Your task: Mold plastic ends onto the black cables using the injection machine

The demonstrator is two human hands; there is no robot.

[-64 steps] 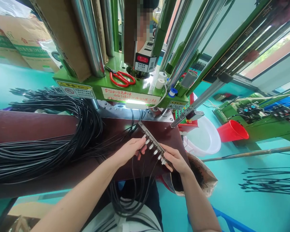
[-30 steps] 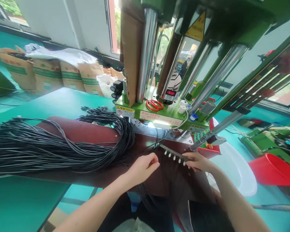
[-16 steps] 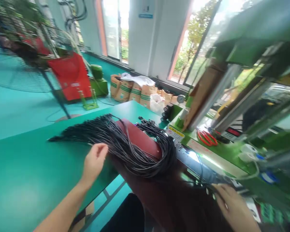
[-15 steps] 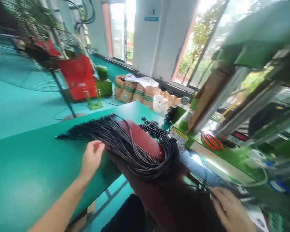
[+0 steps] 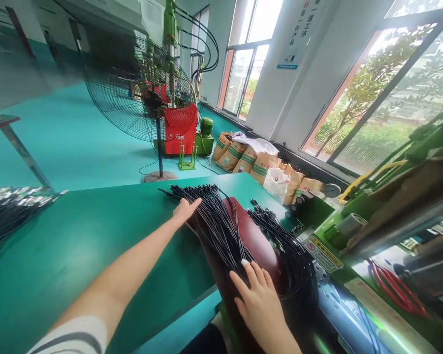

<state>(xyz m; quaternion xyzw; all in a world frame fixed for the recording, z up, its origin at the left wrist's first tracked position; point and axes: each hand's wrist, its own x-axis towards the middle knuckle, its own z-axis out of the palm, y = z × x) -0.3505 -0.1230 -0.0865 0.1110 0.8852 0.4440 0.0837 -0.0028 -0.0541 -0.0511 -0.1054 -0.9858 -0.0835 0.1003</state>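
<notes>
A bundle of thin black cables [image 5: 219, 228] lies across a dark red board [image 5: 256, 236], their connector ends fanned toward the far left. At that far end my left hand [image 5: 185, 212] grips the bundle's left edge, thumb over the cables and the other fingers partly hidden. My right hand [image 5: 260, 302] rests over the near part of the bundle, palm down with fingers spread; a white covering shows on one fingertip. Right of the board, a second group of black cables [image 5: 297, 250] curves down toward the machine.
More cables with shiny ends [image 5: 15, 206] lie on the green table [image 5: 107, 221] at far left. A green press machine [image 5: 339, 241] with red-handled scissors [image 5: 398, 290] stands on the right. Beyond the table are a fan [image 5: 153, 98] and paper sacks [image 5: 245, 157].
My right hand has come from the machine side at lower right onto the cables. My left hand has moved onto the bundle's far end. The view has swung left.
</notes>
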